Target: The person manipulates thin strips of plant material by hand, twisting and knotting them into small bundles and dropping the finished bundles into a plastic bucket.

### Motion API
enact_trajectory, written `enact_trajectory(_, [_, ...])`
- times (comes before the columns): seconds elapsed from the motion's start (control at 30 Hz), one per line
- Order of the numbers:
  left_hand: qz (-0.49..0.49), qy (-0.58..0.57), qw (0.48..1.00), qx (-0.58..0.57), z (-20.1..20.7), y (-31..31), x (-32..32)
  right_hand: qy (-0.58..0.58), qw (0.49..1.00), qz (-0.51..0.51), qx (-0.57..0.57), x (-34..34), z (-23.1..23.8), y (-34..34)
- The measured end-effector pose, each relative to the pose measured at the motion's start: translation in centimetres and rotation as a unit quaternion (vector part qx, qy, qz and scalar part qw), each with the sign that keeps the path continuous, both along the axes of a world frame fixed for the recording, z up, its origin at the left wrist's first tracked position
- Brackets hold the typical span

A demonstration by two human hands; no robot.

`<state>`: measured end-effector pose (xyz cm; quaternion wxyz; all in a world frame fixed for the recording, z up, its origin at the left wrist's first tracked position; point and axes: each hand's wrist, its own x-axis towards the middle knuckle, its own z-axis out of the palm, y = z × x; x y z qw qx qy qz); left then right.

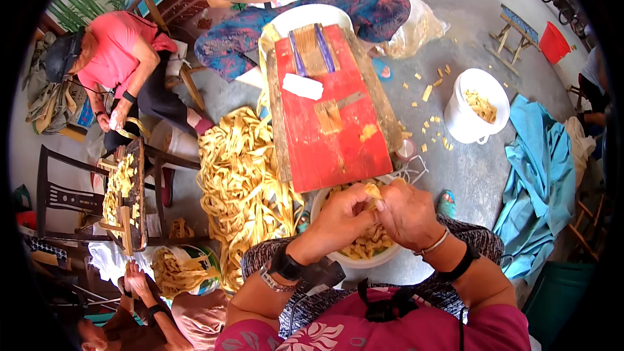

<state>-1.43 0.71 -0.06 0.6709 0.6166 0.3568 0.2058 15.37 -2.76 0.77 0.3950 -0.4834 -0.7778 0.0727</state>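
Observation:
My left hand [343, 216] and my right hand [411, 216] are close together over a white tub [356, 264] between my knees. Both are closed, fingers and thumbs pinching a small piece of soft yellow strip [373, 190]. Folded yellow pieces [367, 244] lie in the tub below, partly hidden by my hands. Just beyond stands a red board [331, 149] on a wooden bench, with a small wooden block [328, 117] and a white piece [303, 86] on it. Left of the board, long yellow strips [240, 162] are heaped.
A white bucket [460, 114] of yellow pieces stands at right, with scattered bits on the floor nearby. Blue-green cloth [536, 175] lies farther right. Three other people sit around: one across the board, one in pink [120, 49] at far left, one at lower left.

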Motion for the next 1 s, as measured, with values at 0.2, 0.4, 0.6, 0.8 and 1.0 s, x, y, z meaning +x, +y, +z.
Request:
enact_trajectory(0.2, [0.100, 0.050, 0.950, 0.293, 0.8, -1.1, 1.5, 0.153, 0.969, -0.042, -0.189, -0.3, -0.2, -0.7])
enact_trajectory(0.4, [0.122, 0.099, 0.914, 0.374, 1.2, -1.8, 2.2, 0.190, 0.952, -0.059, -0.234, -0.3, -0.2, -0.7])
enact_trajectory(0.6, [0.137, 0.118, 0.853, 0.489, 1.9, -2.6, 2.8, 0.354, 0.874, 0.005, -0.334, 0.5, -0.5, -0.9])
enact_trajectory(0.8, [0.080, 0.083, 0.860, 0.497, 1.5, -2.5, 2.6, 0.410, 0.788, 0.035, -0.458, 1.6, 1.1, -1.4])
enact_trajectory(1.0, [0.036, 0.045, 0.849, 0.525, 1.2, -2.0, 2.8, 0.356, 0.791, 0.077, -0.491, 3.1, 1.4, -1.7])
